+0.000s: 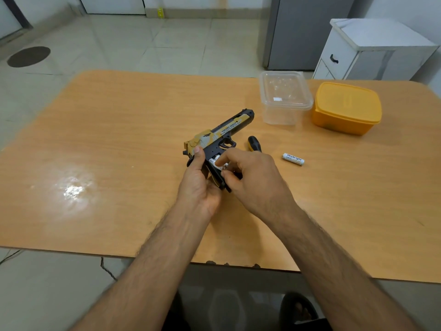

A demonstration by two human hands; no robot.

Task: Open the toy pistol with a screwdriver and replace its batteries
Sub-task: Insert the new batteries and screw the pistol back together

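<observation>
My left hand grips the toy pistol by the back of its handle, palm turned up a little, thumb stretched along the rear of the slide. The pistol is over the middle of the wooden table, barrel pointing away from me and to the right. My right hand comes in from the right and covers the lower handle; its forefinger lies pressed on a white battery sitting in the opened grip, while the thumb and the curled fingers below close round the handle's edge. So both hands are together on the pistol, touching one another near the handle's base.

Just behind my right hand lies the screwdriver, only its black and yellow handle showing, the rest hidden by my knuckles. A loose battery rests on the table to the right, apart from my hand. Farther back stand a clear plastic box and, beside it, a yellow lidded box
</observation>
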